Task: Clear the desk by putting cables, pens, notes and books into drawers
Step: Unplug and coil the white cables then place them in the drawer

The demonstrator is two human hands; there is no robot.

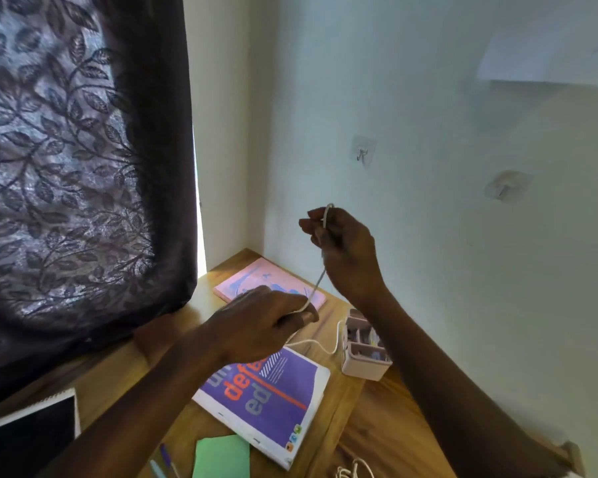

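Observation:
A thin white cable (316, 282) runs taut between my two hands above the wooden desk (132, 370). My right hand (345, 251) is raised near the wall and pinches the cable's upper end, folded in a small loop. My left hand (266, 324) hovers lower over the desk and grips the cable further along. The slack trails across the desk toward a small pink organiser box (364, 350). Under my hands lie a purple book (266, 401) and a pink notebook (256, 277). A green note (221, 455) and pens (164, 460) sit at the desk's front.
A dark leaf-patterned curtain (76, 167) hangs on the left, brushing the desk. A spiral pad with a dark cover (28, 432) lies at the lower left. Another white cable (354, 470) lies on the floor at the bottom. Two adhesive hooks (361, 151) are stuck on the wall.

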